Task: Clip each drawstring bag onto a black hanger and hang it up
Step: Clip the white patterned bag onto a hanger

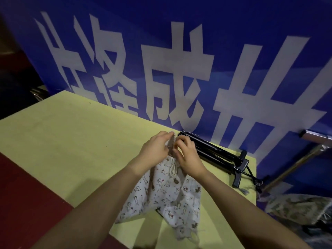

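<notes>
Head view — white characters (177, 76) on blue banner (251, 24), partly hidden.

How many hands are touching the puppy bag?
2: the left hand and the right hand both pinch the top of the drawstring bag over the yellow table.

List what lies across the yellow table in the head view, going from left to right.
Bare yellow table → left hand → right hand, both pinching the top of the printed drawstring bag → black hangers → another printed bag past the table's right edge.
</notes>
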Available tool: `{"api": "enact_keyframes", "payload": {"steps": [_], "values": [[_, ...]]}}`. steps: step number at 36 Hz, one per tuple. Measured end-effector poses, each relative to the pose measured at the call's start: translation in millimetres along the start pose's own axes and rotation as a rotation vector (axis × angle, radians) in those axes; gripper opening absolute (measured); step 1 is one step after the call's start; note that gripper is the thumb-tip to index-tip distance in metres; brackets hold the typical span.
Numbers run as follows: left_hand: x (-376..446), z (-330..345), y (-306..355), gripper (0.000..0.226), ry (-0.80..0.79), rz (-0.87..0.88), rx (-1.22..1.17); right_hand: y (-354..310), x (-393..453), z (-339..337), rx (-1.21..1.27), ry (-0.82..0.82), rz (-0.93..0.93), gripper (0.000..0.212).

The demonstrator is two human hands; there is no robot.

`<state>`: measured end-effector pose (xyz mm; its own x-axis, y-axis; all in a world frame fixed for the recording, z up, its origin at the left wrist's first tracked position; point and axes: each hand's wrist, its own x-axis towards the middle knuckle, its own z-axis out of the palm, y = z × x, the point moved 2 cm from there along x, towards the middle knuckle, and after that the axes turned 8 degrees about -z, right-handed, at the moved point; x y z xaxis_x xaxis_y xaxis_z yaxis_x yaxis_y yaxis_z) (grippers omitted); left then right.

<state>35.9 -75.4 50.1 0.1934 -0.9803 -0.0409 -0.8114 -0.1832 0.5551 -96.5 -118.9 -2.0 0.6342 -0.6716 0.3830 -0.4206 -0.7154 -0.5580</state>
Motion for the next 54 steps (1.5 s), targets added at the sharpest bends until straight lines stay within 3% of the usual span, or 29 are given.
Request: {"api": "enact_keyframes", "payload": {"steps": [4,10,15,18,23,31,35,38,43,47,50,54], "values": [[1.1,-6.3,-0.4,0.058,-0.011,0.040,-0.066,-6.8,9.5,8.0,-0.040,-0.038,0.040,0.033],[3.6,-16.7,-7.6,0.063,0.007,0.028,-0.087,-14.8,25.4,10.9,-0.279,-0.090,0.139,0.023],[6.6,-17.7,-7.0,0.065,0.037,0.015,0.039,-13.5,27.9,9.1,-0.435,-0.086,0.160,0.031],[8.3,-13.5,-2.3,0.065,0.057,0.032,0.056,-6.0,30.1,9.9,-0.238,-0.029,0.232,0.025],[15.5,-6.1,2.6,0.061,0.071,0.072,-0.054,-7.5,33.4,13.7,0.224,0.118,0.203,0.013],[17.4,-5.5,-17.1,0.066,0.035,0.080,-0.182,-8.7,35.5,25.2,0.278,0.147,0.229,0.012],[17.7,-8.7,-25.6,0.065,0.077,0.042,-0.082,-13.5,39.2,27.2,0.193,0.196,0.211,0.007],[20.2,-10.0,-29.6,0.064,0.083,0.007,0.117,-7.8,41.5,25.8,0.053,0.117,0.201,0.008],[24.0,-1.9,-30.4,0.071,0.027,0.014,0.422,5.5,43.5,15.2,-0.371,-0.119,0.161,0.036],[31.9,5.6,-29.4,0.080,0.018,0.059,0.550,19.0,40.7,3.2,-0.535,-0.165,0.127,0.054],[41.1,9.5,-25.8,0.081,-0.025,0.079,0.548,33.4,39.0,-3.9,-0.358,-0.166,0.184,0.056],[51.4,18.9,-21.5,0.075,-0.133,0.062,0.421,44.7,32.3,-11.4,0.105,-0.021,0.305,0.026]]}}
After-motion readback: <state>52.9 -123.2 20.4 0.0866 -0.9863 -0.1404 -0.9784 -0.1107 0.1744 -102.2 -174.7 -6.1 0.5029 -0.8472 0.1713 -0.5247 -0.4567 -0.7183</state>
